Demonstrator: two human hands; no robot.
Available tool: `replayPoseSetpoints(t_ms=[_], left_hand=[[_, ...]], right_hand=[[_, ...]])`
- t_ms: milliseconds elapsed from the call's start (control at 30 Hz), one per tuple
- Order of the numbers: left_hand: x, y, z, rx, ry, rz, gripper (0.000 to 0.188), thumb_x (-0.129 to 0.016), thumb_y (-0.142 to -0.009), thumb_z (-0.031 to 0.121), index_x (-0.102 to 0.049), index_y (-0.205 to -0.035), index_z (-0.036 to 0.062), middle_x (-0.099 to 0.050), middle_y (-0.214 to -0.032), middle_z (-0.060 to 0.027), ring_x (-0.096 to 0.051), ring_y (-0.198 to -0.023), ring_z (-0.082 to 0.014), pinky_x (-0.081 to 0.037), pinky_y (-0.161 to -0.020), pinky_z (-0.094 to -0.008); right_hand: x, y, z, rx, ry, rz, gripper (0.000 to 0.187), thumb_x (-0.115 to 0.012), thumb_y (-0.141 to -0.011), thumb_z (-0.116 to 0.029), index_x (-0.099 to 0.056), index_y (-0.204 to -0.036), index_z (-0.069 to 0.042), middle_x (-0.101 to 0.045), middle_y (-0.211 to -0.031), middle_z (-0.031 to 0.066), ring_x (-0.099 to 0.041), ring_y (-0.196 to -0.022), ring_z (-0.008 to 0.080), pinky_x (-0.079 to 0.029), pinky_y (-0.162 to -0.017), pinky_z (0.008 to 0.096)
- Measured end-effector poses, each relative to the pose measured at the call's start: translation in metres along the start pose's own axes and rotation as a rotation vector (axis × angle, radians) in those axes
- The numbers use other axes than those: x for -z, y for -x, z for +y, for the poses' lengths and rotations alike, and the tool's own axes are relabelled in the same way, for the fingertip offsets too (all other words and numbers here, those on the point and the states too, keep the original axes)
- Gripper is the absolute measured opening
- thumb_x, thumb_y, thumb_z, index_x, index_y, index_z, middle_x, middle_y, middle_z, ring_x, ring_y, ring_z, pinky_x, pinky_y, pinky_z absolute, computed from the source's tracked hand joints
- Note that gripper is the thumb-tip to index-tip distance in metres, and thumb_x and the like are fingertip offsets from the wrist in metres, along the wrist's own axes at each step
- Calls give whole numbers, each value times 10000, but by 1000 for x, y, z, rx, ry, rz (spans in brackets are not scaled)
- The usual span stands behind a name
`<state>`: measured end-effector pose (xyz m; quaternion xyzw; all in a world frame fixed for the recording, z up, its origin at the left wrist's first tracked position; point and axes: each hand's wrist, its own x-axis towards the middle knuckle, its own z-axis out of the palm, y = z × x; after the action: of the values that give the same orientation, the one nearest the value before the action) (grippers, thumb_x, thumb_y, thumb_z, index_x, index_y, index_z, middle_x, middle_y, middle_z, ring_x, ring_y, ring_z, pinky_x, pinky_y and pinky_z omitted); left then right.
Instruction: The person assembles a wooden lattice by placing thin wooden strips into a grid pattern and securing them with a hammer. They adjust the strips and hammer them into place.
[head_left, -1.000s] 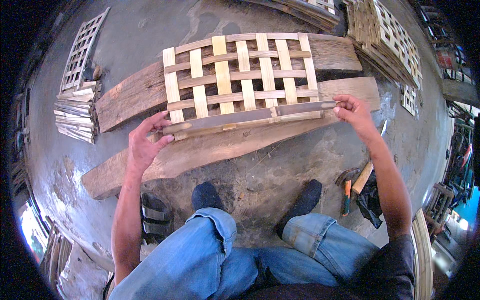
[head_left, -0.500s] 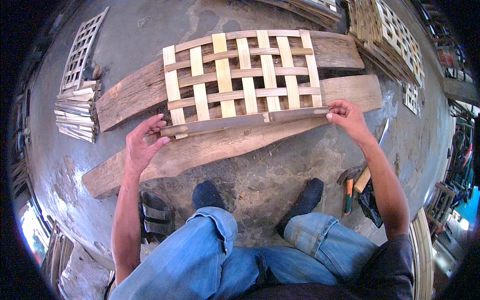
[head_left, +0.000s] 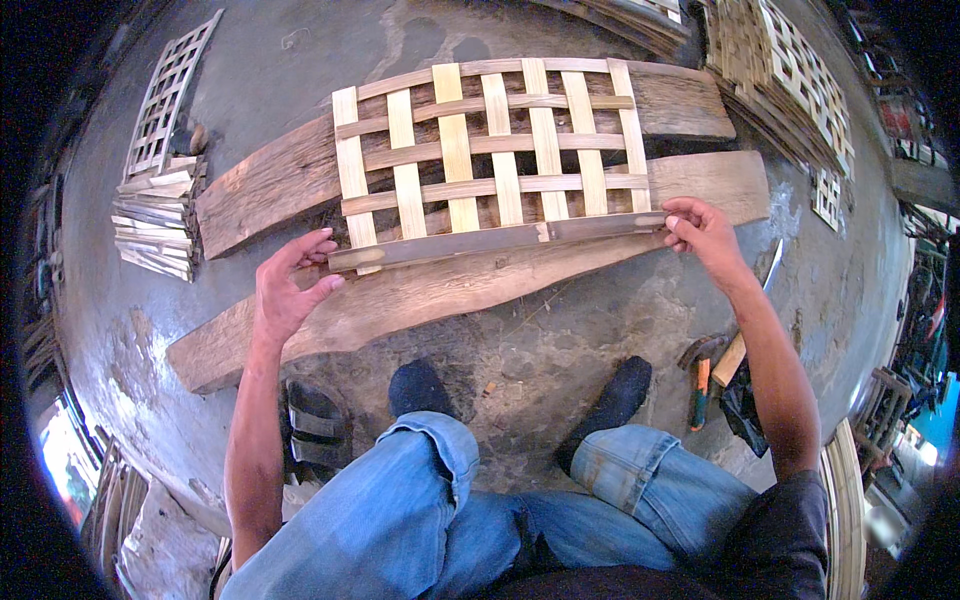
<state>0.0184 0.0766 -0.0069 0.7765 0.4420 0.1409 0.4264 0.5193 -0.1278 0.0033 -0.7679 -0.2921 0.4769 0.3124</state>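
A woven lattice of pale flat bamboo strips lies across two rough wooden planks. Along its near edge runs a darker bamboo strip, roughly crosswise to the upright slats. My right hand pinches this strip's right end between thumb and bent fingers. At the other end, my left hand has its thumb and fingers apart, with the strip's tip close to them and nothing visibly gripped. The lattice's near slat ends are partly covered by the dark strip.
At the left, a finished-looking lattice leans by a pile of split strips. Stacked lattices stand at the far right. A long blade with a wooden handle and an orange-and-green-handled tool lie beside my right forearm. A sandal rests near my left foot.
The whole scene has shifted slightly to the right in view. My right fingers are curled further around the dark strip's end. My left hand keeps nearly the same pose.
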Motion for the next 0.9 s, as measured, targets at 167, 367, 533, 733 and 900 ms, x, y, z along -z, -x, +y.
replayPoseSetpoints(t_ms=[167, 367, 533, 733, 900], left_hand=[[1, 1, -5, 1, 43, 4, 574, -826, -694, 68, -643, -1236, 32, -715, -1083, -104, -671, -978, -190, -529, -898, -318], [6, 4, -9, -41, -17, -19, 407, -805, -729, 92, -706, -1121, 43, -701, -1055, -106, -659, -986, -210, -519, -895, -332], [4, -1, -13, -96, -69, 0, 355, -804, -735, 112, -724, -1077, 65, -695, -1006, -91, -645, -961, -212, -503, -896, -333], [9, 2, -6, -30, 2, -25, 321, -795, -759, 130, -720, -1062, 57, -694, -1007, -87, -637, -960, -230, -503, -884, -347], [7, 3, -2, -41, -36, -30, 308, -791, -766, 130, -717, -1055, 54, -691, -995, -88, -637, -946, -220, -515, -855, -340]], right_hand=[[3, -4, 6, 1, -27, -11, 262, -653, -920, -147, -651, -1152, -24, -681, -854, 43, -649, -731, 114, -511, -642, 249], [1, -6, 8, 9, 78, 6, 250, -650, -929, -180, -652, -1140, -46, -652, -861, 10, -624, -722, 80, -491, -632, 221], [8, -6, 13, -5, 101, 14, 272, -649, -926, -185, -634, -1163, -52, -640, -883, 3, -604, -716, 76, -481, -629, 217], [5, -10, 17, -19, 48, 19, 248, -644, -919, -171, -639, -1133, -46, -648, -865, 12, -614, -692, 89, -469, -616, 238], [4, -9, 11, -30, 47, 19, 229, -642, -918, -164, -642, -1123, -61, -636, -840, -2, -608, -693, 83, -463, -614, 233]])
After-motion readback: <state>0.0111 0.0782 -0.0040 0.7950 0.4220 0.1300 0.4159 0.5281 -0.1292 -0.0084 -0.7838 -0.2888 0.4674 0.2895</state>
